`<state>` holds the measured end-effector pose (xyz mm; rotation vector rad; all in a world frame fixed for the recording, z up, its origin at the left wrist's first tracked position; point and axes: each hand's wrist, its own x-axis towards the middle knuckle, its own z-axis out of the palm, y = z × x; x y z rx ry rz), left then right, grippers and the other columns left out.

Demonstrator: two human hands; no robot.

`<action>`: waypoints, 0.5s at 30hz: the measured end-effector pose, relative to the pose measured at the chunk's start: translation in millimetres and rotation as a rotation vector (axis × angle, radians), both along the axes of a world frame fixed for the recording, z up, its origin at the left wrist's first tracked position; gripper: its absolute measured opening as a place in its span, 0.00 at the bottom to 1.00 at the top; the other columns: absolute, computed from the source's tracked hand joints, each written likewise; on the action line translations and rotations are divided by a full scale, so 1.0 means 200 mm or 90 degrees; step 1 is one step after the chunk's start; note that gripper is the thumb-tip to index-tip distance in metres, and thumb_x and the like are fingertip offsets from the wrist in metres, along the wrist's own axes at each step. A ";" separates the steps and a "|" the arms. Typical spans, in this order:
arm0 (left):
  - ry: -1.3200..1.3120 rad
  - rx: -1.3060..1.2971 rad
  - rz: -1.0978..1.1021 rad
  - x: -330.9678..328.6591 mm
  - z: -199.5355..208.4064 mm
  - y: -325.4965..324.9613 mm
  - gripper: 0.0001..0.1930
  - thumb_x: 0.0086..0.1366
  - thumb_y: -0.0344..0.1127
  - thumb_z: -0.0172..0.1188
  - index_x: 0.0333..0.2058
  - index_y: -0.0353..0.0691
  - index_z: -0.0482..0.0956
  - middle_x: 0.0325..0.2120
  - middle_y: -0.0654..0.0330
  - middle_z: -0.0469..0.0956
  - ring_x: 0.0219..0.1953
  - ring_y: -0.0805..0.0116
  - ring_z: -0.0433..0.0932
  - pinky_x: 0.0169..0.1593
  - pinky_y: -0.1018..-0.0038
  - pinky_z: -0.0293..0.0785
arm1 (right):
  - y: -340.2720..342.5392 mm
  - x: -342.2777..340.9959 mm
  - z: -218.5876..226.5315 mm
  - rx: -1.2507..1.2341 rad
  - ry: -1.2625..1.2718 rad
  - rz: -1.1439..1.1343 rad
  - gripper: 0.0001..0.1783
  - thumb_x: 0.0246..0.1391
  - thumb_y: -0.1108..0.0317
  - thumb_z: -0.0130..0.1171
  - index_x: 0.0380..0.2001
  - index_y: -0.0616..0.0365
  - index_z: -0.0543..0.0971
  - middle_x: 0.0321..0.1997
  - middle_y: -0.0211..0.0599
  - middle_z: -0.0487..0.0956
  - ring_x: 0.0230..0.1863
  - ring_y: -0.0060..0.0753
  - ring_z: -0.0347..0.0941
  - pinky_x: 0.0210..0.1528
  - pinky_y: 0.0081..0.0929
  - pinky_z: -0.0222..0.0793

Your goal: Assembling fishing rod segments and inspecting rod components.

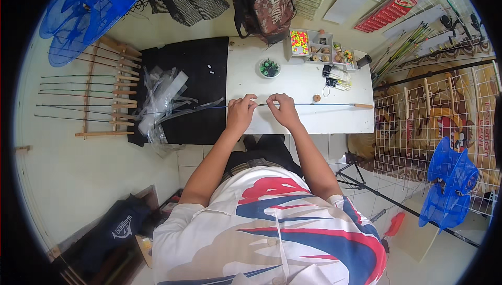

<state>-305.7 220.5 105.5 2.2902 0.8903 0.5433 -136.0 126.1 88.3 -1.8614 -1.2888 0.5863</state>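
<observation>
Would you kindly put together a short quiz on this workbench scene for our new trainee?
1. True or false: both the left hand and the right hand pinch the thin rod lying across the white table.
2. Multiple choice: the round dish of green parts sits A) on the floor, B) on the white table beyond the hands, C) on the black mat.
3. Fill in: the rod's wooden handle points to the person's ____ side.

Key: 1 true; 2 B; 3 right.
</observation>
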 end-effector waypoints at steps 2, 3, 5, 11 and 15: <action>-0.009 -0.035 0.016 0.00 -0.01 0.00 0.12 0.62 0.32 0.61 0.44 0.44 0.75 0.28 0.63 0.84 0.34 0.60 0.80 0.48 0.62 0.66 | -0.01 0.00 -0.01 0.016 -0.050 -0.002 0.09 0.57 0.63 0.59 0.35 0.57 0.80 0.34 0.37 0.81 0.41 0.42 0.76 0.48 0.41 0.66; -0.007 -0.036 0.015 0.00 -0.01 0.00 0.12 0.62 0.32 0.61 0.44 0.44 0.75 0.28 0.63 0.84 0.34 0.60 0.80 0.48 0.62 0.66 | -0.01 0.00 -0.01 0.021 -0.061 -0.007 0.09 0.57 0.63 0.59 0.34 0.56 0.80 0.34 0.36 0.81 0.42 0.42 0.75 0.51 0.42 0.64; -0.011 -0.038 0.021 0.00 0.00 0.00 0.12 0.62 0.32 0.62 0.44 0.44 0.75 0.27 0.63 0.84 0.32 0.60 0.81 0.48 0.63 0.67 | -0.01 -0.01 0.00 0.024 -0.071 -0.013 0.08 0.57 0.63 0.58 0.34 0.56 0.80 0.34 0.35 0.81 0.44 0.42 0.75 0.53 0.43 0.61; -0.027 -0.067 0.028 0.00 -0.02 0.00 0.13 0.61 0.34 0.64 0.45 0.44 0.75 0.27 0.64 0.84 0.32 0.61 0.81 0.49 0.64 0.66 | 0.00 -0.03 0.00 0.022 -0.116 -0.027 0.08 0.57 0.64 0.58 0.33 0.57 0.79 0.33 0.35 0.80 0.42 0.43 0.75 0.52 0.43 0.62; -0.036 -0.060 0.034 -0.01 -0.03 0.01 0.14 0.61 0.34 0.64 0.45 0.44 0.75 0.27 0.64 0.85 0.32 0.61 0.80 0.50 0.64 0.65 | 0.00 -0.03 0.00 0.024 -0.130 -0.014 0.08 0.56 0.65 0.58 0.33 0.57 0.79 0.33 0.35 0.80 0.42 0.43 0.74 0.52 0.43 0.62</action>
